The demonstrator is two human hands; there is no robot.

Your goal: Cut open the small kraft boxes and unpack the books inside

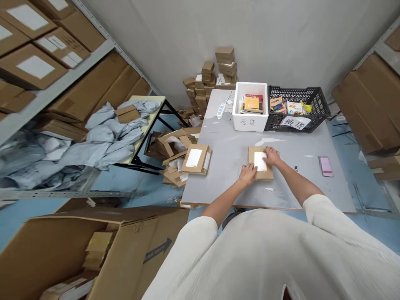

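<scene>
Cardboard parcel (265,173) lies flat on the grey table (225,183), near its front edge and right of its middle, a white label (259,161) facing up. Left hand (248,174) rests at the near left side, fingertips at the label's edge; right hand (271,156) reaches over the far right side. Both seem laid on with fingers loosely spread, not clamped (whether any fingertip pinches the label is too small to tell). Uneven pressure could crease the label or skew it, and a push from one hand alone might slide the parcel across the table. A torn white scrap (269,189) near its front side could stick to it if dragged over.

Farther left, a second labelled parcel (196,160) appears to jut past the table's left edge; a sweep of the left arm could tip it onto the opened cartons (175,146) below. Beyond, a white bin (250,124) and a black crate (319,111) hold books, apart from both hands
</scene>
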